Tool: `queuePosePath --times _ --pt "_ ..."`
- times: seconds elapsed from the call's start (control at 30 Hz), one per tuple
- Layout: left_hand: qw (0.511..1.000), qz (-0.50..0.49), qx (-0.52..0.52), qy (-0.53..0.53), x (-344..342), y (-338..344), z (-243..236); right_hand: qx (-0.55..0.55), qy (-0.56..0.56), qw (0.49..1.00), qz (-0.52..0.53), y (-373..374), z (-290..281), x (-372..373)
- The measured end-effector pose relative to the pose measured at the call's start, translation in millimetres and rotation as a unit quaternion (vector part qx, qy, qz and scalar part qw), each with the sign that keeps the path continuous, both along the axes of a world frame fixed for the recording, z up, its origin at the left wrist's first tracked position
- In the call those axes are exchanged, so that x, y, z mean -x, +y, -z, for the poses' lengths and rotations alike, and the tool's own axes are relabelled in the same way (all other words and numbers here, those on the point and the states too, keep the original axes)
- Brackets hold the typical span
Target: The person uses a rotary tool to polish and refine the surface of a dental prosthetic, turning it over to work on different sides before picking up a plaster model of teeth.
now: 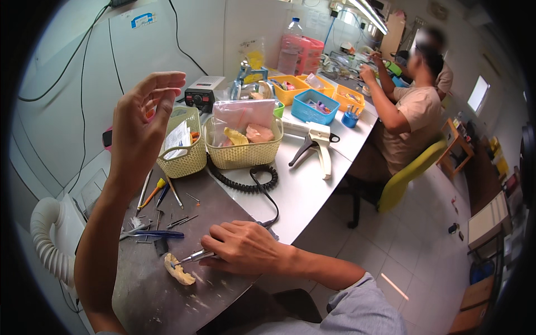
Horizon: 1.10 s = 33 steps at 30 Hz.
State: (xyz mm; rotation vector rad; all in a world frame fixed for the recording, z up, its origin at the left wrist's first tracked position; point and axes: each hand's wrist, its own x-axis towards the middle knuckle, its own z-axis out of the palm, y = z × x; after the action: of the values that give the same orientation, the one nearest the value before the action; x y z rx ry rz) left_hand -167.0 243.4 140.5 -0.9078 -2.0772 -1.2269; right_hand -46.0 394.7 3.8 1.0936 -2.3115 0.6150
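My right hand is wrapped round a silver rotary handpiece, lowered over the dark bench mat. The handpiece's tip is at a small cream dental cast, which lies on the mat; whether they touch I cannot tell. A black coiled cord runs to the hand from behind. Raised high on the left, my left hand has its fingers bent and apart from the thumb, with nothing seen in it. It is nearest to a pale green basket of papers and pens.
Tweezers, burs and brushes lie left of the cast. Behind stand a second basket with pink and yellow pieces, a control box and a dispensing gun. A white suction hose curves at left. Two people sit farther along the bench.
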Motion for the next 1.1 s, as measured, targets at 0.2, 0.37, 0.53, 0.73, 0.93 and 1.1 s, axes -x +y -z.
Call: queuePosePath --times 0.2,0.37,0.53,0.73,0.93,1.1 --pt "0.995 0.005 0.061 0.079 -68 -10 12 -0.002 0.044 0.999 0.014 2 6 -2" --pt "0.987 0.03 0.108 0.115 -131 -31 19 0.019 0.08 0.996 0.017 5 5 -6" --pt "0.94 0.05 0.269 0.202 -180 -86 59 0.027 0.065 0.997 0.014 -1 2 -6" --pt "0.936 0.007 0.322 0.141 -216 -171 106 -0.021 0.024 0.996 0.08 0 10 -2" --pt "0.932 -0.179 0.302 0.087 -243 -243 119 0.04 -0.005 0.995 0.096 -18 -2 -13" --pt "0.88 -0.363 0.303 0.047 -258 -298 132 -0.009 -0.075 0.996 0.053 -49 -22 -28"
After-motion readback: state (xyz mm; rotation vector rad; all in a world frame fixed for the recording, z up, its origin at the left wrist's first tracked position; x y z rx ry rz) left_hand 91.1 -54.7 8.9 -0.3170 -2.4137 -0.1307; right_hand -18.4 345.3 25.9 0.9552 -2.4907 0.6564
